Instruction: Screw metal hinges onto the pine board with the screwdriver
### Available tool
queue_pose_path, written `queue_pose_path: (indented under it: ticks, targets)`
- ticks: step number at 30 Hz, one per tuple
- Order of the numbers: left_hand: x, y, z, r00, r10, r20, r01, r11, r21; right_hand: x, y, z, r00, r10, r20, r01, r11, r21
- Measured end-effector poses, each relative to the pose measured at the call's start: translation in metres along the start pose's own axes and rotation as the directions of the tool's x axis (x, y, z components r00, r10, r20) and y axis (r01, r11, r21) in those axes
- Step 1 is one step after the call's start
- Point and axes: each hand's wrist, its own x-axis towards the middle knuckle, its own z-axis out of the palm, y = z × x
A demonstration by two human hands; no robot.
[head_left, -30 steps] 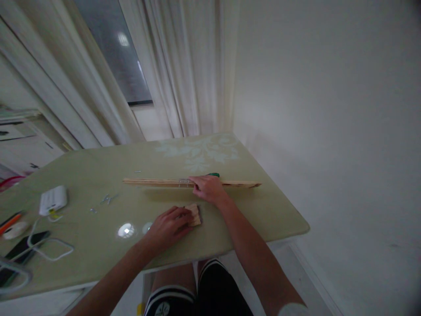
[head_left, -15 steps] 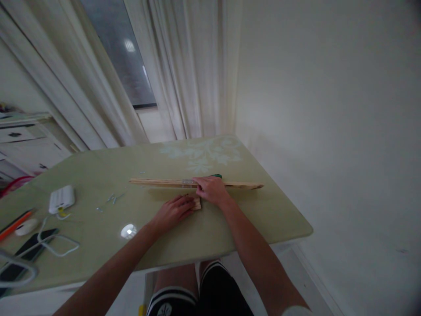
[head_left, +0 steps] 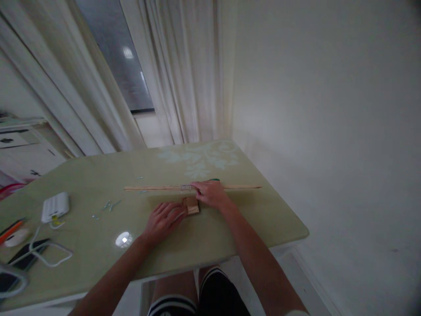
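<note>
A long thin wooden strip (head_left: 148, 188), apparently two layers laid together, runs from left to right above the tabletop. A small metal hinge (head_left: 186, 188) sits around its middle. My right hand (head_left: 210, 193) is closed on the strip just right of the hinge. Behind that hand shows a bit of a green object (head_left: 215, 179), mostly hidden. Nearer to me a small wooden block (head_left: 191, 205) lies on the table. My left hand (head_left: 166, 219) rests at the block's left side with its fingers stretched out, the tips touching or very close to the block.
Several small screws (head_left: 110, 205) lie scattered on the green table (head_left: 158, 259). To the left are a white charger (head_left: 55, 207) with a cable (head_left: 62, 262), a dark phone (head_left: 29, 254), a white rounded object (head_left: 17, 237) and an orange pen-like tool (head_left: 11, 231). A wall (head_left: 329, 131) borders the right side.
My left hand has drawn back leftward off the wooden block, so more of the block shows. My right hand keeps its hold on the strip, which looks slightly turned. The view has shifted slightly.
</note>
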Motion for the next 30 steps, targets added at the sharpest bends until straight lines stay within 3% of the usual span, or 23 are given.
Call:
queue_pose_path:
  ticks: [2,4,9,14,22,28,30]
  targets:
    - [-0.006,-0.007,-0.01,0.977,-0.091,-0.194,0.115,0.986,0.118,-0.006,-0.003,-0.001,0.997,-0.078,0.003,0.078,0.997,0.002]
    - [-0.008,-0.015,-0.02,0.948,-0.145,-0.281,0.204,0.96,0.192,-0.015,-0.005,0.001,0.986,-0.168,-0.007,0.168,0.986,0.003]
    - [-0.012,-0.024,-0.031,0.988,-0.095,-0.121,0.113,0.983,0.145,-0.039,-0.007,0.007,0.966,-0.258,-0.023,0.258,0.966,-0.026]
    - [-0.023,-0.011,-0.028,0.995,-0.078,-0.058,0.082,0.994,0.069,-0.056,-0.004,0.011,0.941,-0.332,-0.068,0.331,0.943,-0.03]
    - [-0.014,-0.004,-0.027,0.988,-0.002,-0.154,0.012,0.998,0.068,-0.067,0.002,0.016,0.906,-0.35,-0.238,0.335,0.936,-0.104]
    - [-0.016,0.007,-0.039,0.954,0.122,-0.272,-0.074,0.981,0.18,-0.071,0.0,0.009,0.831,-0.401,-0.386,0.346,0.915,-0.207]
    - [-0.022,0.017,-0.038,0.936,0.214,-0.278,-0.165,0.968,0.187,-0.069,-0.002,0.007,0.805,-0.4,-0.439,0.327,0.916,-0.235]
